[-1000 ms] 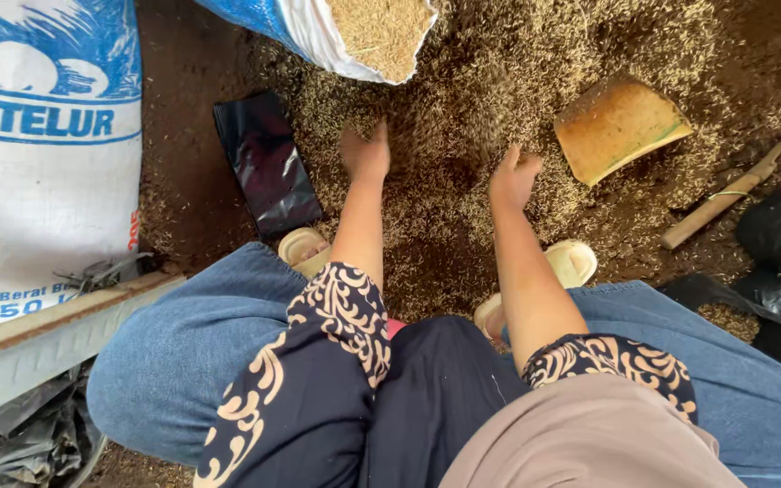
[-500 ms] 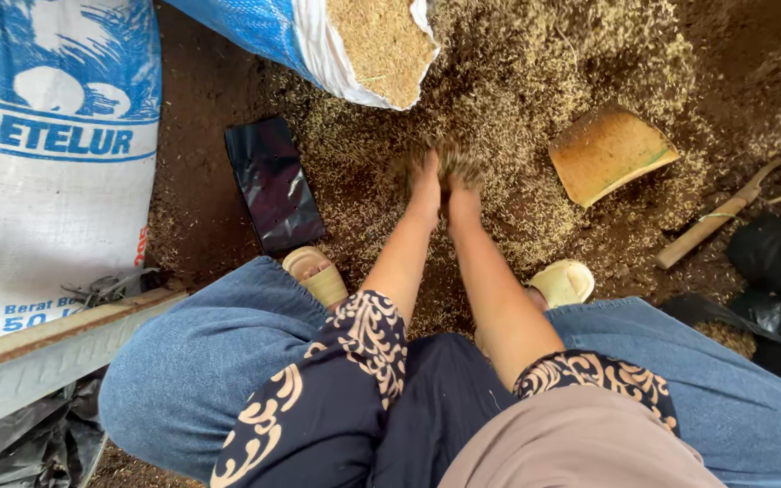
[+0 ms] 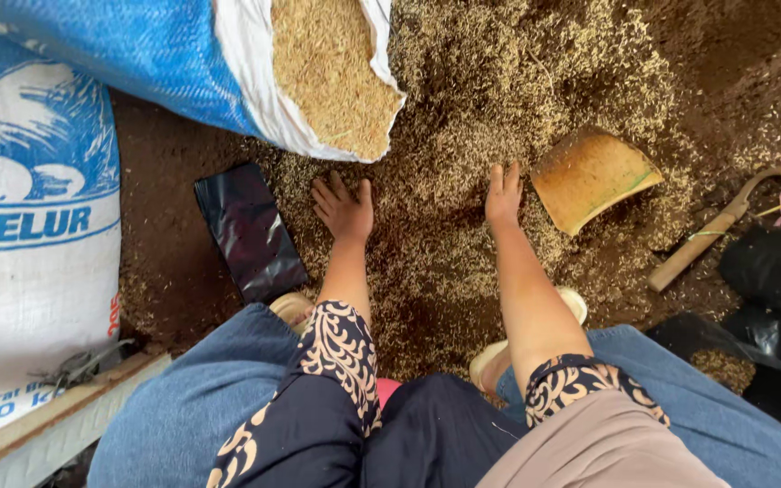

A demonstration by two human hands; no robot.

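Husks (image 3: 463,226), loose and straw-coloured, strewn over dark soil (image 3: 164,253) between both hands and around them. Left hand (image 3: 343,210): palm down on the husks, fingers (image 3: 325,192) slightly fanned and flat, pinching nothing. Right hand (image 3: 504,195): likewise palm down, fingers (image 3: 499,176) nearly together, tips buried a little in the husks, well apart from the left hand. Just beside the right hand, on its outer side: curved yellow-brown scoop (image 3: 594,176), lying hollow side up on the husks, nearly touching the fingers. Beyond the left hand: mouth of an open blue-and-white woven sack (image 3: 164,72), tipped on its side, filled with paler husks (image 3: 327,72) level to the rim, spilling toward the pile. To the outer side of the left hand: flat black plastic bag (image 3: 250,230) on the soil, near but apart from the fingers. Farther left: upright white sack with blue printing (image 3: 29,271), with a pale board (image 3: 56,420) along its foot. Farther right: wooden handle (image 3: 716,230) lying slantwise on the ground, then crumpled black bags (image 3: 775,271) at the frame edge. Nearer the body: forearms leading back to dark sleeves with cream scroll pattern (image 3: 336,352), blue denim knees (image 3: 201,407) spread to either side, pale sandals (image 3: 494,357) on the husks beneath the arms.
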